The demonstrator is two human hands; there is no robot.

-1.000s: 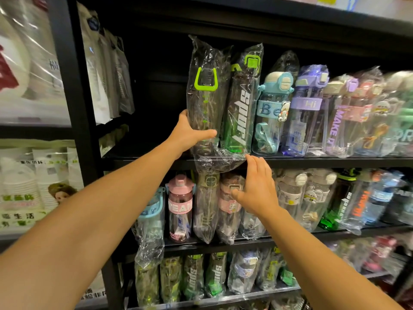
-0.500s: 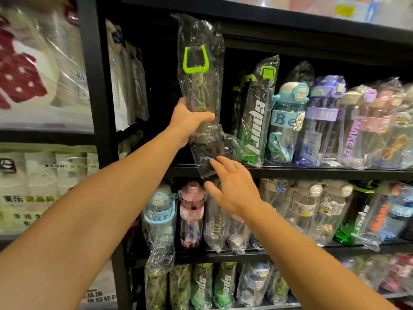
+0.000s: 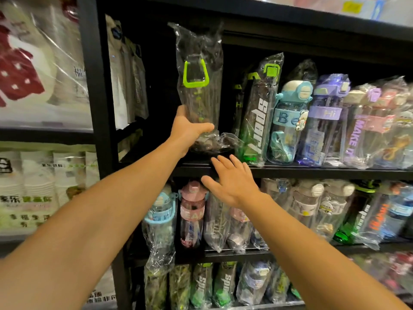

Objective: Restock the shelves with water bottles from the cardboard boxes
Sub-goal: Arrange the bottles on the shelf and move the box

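Observation:
My left hand (image 3: 187, 130) grips the lower part of a dark water bottle (image 3: 200, 90) with a green loop handle, wrapped in clear plastic. It stands upright at the left end of the upper black shelf (image 3: 312, 171), its base on or just above the board. My right hand (image 3: 232, 182) is open, fingers spread, fingertips at the shelf's front edge just below the bottle's crumpled wrap. To the right stand a black and green "sport" bottle (image 3: 259, 113), a blue bottle (image 3: 288, 121) and a purple bottle (image 3: 324, 121). No cardboard box is in view.
The shelf below carries a pink-capped bottle (image 3: 192, 211), a blue-capped bottle (image 3: 159, 222) and several more wrapped bottles; the lowest shelf holds green sport bottles (image 3: 203, 285). A black upright post (image 3: 96, 90) stands left, with packaged goods (image 3: 38, 70) beyond it.
The left hand lifted the bottle off the row, shifted it left, then lowered it onto the shelf's left end. The right hand slid from the shelf edge further left under the bottle.

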